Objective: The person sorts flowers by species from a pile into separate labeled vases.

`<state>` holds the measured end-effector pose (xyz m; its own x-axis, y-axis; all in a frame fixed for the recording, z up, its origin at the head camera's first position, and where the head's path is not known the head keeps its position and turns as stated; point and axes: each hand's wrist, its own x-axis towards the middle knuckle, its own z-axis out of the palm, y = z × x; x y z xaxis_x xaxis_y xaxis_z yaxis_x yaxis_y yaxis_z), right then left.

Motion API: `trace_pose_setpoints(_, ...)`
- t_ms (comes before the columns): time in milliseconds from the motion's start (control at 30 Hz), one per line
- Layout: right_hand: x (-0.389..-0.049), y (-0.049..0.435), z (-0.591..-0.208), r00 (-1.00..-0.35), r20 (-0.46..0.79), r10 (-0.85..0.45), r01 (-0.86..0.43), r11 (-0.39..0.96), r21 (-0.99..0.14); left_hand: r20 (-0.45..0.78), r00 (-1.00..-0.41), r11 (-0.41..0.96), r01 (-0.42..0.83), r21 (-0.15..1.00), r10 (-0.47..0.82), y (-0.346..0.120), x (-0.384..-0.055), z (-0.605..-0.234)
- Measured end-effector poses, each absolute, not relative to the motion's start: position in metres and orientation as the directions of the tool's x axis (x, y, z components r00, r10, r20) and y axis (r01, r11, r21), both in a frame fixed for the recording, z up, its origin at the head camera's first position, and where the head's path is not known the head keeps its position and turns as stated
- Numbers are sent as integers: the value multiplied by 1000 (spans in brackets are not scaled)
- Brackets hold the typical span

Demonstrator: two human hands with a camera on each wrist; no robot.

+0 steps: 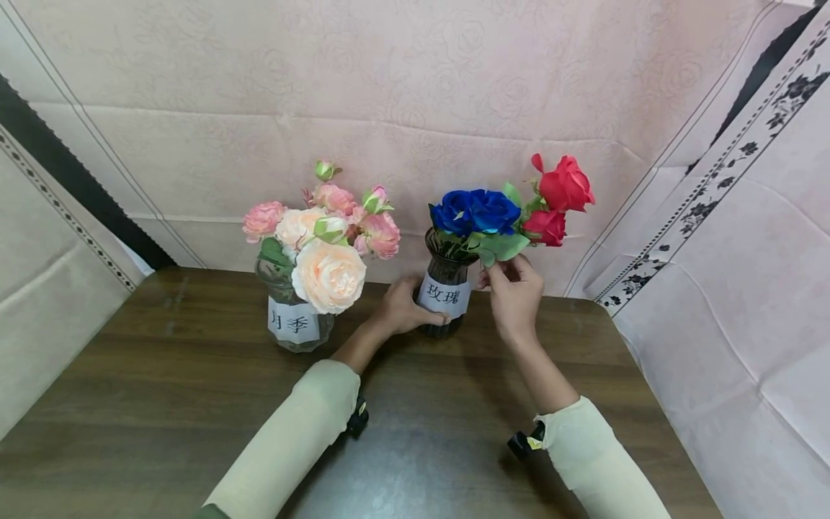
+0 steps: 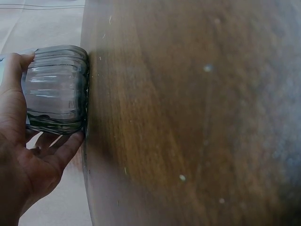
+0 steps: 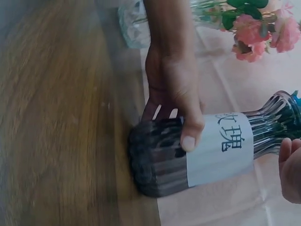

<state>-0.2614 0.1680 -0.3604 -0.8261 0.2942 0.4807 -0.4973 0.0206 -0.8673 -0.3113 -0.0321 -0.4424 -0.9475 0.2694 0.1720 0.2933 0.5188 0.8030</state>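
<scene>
A dark ribbed glass vase [image 1: 449,272] with a white label reading 玫瑰 stands near the table's back edge, tilted slightly. My left hand [image 1: 407,306] grips its lower part, thumb across the front; the left wrist view shows the fingers around the glass base [image 2: 56,89]. Blue roses [image 1: 476,212] fill the vase mouth. Red roses [image 1: 561,191] lean out to the right. Just right of the vase neck, my right hand [image 1: 519,299] has curled fingers pinching below the green leaves [image 1: 502,246], at the red roses' stem; the pinched spot is mostly hidden.
Left of my hands is a clear glass vase [image 1: 282,290] labelled 月季, holding peach and pink flowers [image 1: 328,276]. The brown wooden table [image 1: 415,432] stretches toward me. Pale patterned cloth [image 1: 415,86] hangs close behind both vases and along the sides.
</scene>
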Motion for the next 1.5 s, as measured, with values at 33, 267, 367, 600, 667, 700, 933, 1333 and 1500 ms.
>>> trace_pose_setpoints(33,-261,167,-359,-846,442,298,-474,-43,-879,172,-947,515,294,805,272,-32,-311,-442)
trace_pose_setpoints(267,-259,168,-354,-945,229,234,-300,-333,-894,191,-943,492,307,815,273,-32,-313,-444)
trace_pose_setpoints(367,-258,170,-356,-957,187,221,-256,-341,-905,204,-939,475,317,821,276,-32,-314,-445)
trace_pose_setpoints(600,-255,182,-372,-960,122,250,-197,-303,-932,216,-933,439,329,836,289,-32,-316,-446)
trace_pose_setpoints(667,-253,185,-376,-960,110,257,-186,-294,-938,213,-934,440,325,837,285,-33,-316,-447)
trace_pose_setpoints(700,-253,186,-378,-961,104,258,-179,-288,-941,213,-935,439,324,838,285,-34,-315,-447)
trace_pose_setpoints(933,-248,194,-387,-963,74,261,-149,-280,-948,227,-931,437,338,834,287,-35,-315,-449)
trace_pose_setpoints(1333,-242,205,-397,-968,39,247,-106,-264,-959,207,-937,435,317,843,283,-34,-312,-450)
trace_pose_setpoints(1500,-239,209,-400,-972,5,236,-64,-242,-968,213,-928,423,332,843,305,-33,-312,-450)
